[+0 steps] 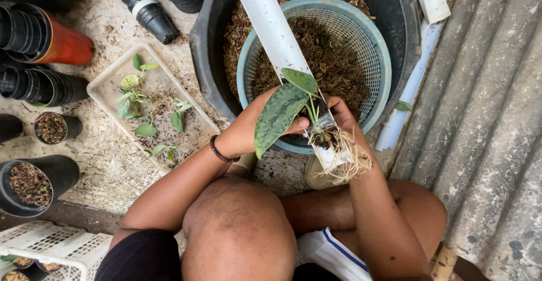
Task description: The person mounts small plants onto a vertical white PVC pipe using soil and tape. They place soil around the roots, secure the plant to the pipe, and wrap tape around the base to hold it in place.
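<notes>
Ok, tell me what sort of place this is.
Likely a plant nursery or backyard potting spot. A black tub holds coarse potting mix, stacked plastic pots lie around, and a tray holds cuttings. Both the left hand and right hand hold a rooted plant.

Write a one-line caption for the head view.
Both hands, left hand and right hand, hold a leafy cutting against a white pipe.

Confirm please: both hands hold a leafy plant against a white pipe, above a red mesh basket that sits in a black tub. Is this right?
Not quite. The head view shows the mesh basket is light blue, not red. The rest holds: left hand and right hand hold the leafy plant against the white pipe, above the black tub.
</notes>
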